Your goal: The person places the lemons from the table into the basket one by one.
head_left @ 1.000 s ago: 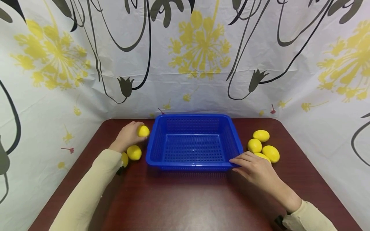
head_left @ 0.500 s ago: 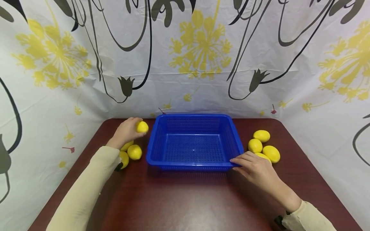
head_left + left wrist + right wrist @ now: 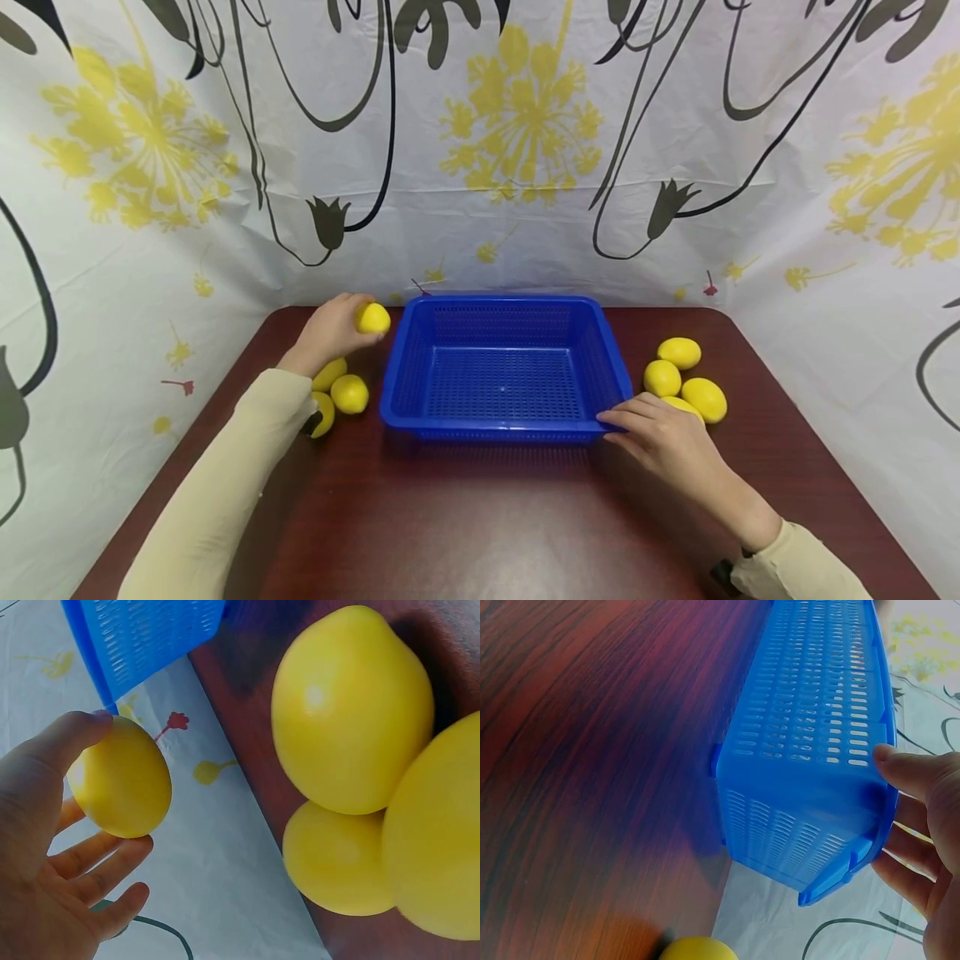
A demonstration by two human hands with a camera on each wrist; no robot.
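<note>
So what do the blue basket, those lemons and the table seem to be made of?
Blue basket: probably molded plastic, slightly shiny, judging by its uniform color and rows of slots.
Lemons: smooth and glossy with bright highlights; perhaps plastic or foam imitations, though real fruit isn't ruled out.
Table: polished reddish-brown grain, so wood or wood-look laminate.

Held lemon partly hidden by the left hand, left sleeve cropped below
</note>
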